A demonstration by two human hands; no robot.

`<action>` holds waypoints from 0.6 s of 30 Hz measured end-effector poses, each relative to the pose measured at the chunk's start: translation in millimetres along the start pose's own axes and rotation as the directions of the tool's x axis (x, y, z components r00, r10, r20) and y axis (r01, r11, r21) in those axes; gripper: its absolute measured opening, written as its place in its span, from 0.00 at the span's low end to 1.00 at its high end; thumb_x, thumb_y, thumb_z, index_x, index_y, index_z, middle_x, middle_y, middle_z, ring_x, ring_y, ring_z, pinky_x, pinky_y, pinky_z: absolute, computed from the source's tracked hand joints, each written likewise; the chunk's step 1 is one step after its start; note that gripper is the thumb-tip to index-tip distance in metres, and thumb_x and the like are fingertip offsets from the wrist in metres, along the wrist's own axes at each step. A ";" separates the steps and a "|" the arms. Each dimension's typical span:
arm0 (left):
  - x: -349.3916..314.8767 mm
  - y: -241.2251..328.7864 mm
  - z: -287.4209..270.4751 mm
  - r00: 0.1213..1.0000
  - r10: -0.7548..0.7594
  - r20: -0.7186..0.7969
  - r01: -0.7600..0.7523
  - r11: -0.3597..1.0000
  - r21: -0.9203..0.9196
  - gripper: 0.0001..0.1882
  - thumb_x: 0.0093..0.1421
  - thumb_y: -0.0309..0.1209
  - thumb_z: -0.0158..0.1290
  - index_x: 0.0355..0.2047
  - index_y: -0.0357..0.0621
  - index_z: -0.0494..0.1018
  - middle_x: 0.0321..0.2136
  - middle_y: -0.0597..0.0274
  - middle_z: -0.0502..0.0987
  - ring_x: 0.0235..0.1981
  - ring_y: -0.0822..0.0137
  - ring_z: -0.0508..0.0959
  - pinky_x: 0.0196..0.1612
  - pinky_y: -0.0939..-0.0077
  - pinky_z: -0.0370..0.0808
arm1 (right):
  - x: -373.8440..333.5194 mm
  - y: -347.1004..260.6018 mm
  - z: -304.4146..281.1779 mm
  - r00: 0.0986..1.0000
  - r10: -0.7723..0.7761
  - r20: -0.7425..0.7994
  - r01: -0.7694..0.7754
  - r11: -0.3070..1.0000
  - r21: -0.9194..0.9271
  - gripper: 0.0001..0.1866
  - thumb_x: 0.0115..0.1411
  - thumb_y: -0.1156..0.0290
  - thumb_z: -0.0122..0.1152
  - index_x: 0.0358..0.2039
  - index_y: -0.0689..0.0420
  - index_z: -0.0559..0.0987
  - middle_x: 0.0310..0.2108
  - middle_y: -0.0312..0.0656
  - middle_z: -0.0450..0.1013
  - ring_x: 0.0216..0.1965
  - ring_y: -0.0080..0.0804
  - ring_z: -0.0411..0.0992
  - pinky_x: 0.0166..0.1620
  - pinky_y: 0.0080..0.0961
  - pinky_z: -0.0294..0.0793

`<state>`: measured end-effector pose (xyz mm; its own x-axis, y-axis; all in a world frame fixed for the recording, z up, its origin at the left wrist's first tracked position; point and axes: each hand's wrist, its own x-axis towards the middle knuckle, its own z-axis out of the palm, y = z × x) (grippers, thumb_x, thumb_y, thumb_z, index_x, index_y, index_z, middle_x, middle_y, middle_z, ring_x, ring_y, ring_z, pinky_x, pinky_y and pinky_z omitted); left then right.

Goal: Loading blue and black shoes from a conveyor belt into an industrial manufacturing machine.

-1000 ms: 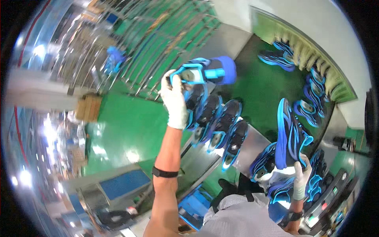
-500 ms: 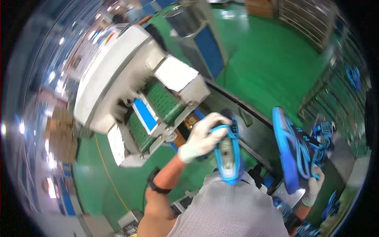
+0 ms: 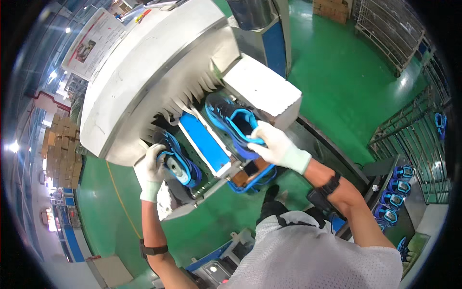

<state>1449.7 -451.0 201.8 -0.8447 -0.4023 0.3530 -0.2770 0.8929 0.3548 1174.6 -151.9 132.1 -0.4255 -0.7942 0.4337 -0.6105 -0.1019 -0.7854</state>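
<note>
At the mouth of a white machine [image 3: 159, 58], two dark shoes with blue trim are being held side by side, one over each lane. The left hand [image 3: 153, 168], in a white glove, is curling round the outer side of the left shoe [image 3: 181, 161], fingers closing at the collar; its thumb is not showing clearly. The right hand [image 3: 278, 143], also gloved, is pinching the heel end of the right shoe [image 3: 233, 125], fingers bent at the collar, the shoe filling its grip.

Both toes are pointing toward the flaps [image 3: 182, 103]; gripping by the collar and heel is probably leaving the toes free and keeping the fingers outside the opening. Whether either toe is touching a flap, the view is not settling. A blue strip [image 3: 204, 139] is running between the shoes, seemingly keeping the lanes apart. Green belt [image 3: 207, 181] is showing beside the left heel; whether the soles are bearing on it or hanging just above, one cannot tell.

The forearms are reaching in from opposite sides, apparently so that neither is crossing the strip. Well apart, to the right, more shoes [image 3: 392, 200] are standing in a row, presumably lined up to save room.
</note>
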 end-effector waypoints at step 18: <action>-137.1 15.4 73.0 0.697 -0.487 -0.527 0.362 0.872 -0.329 0.16 0.62 0.26 0.52 0.50 0.39 0.73 0.49 0.48 0.75 0.54 0.47 0.74 0.59 0.57 0.70 | 24.3 16.5 98.5 0.995 -0.012 0.099 0.040 0.956 -0.291 0.24 0.68 0.74 0.54 0.62 0.68 0.66 0.68 0.53 0.60 0.70 0.47 0.57 0.70 0.42 0.54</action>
<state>1527.8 -367.3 95.7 -0.2122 -0.8217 0.5290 -0.3966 0.5671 0.7219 1220.0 -231.9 86.2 -0.3501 -0.8484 0.3971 -0.7952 0.0451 -0.6047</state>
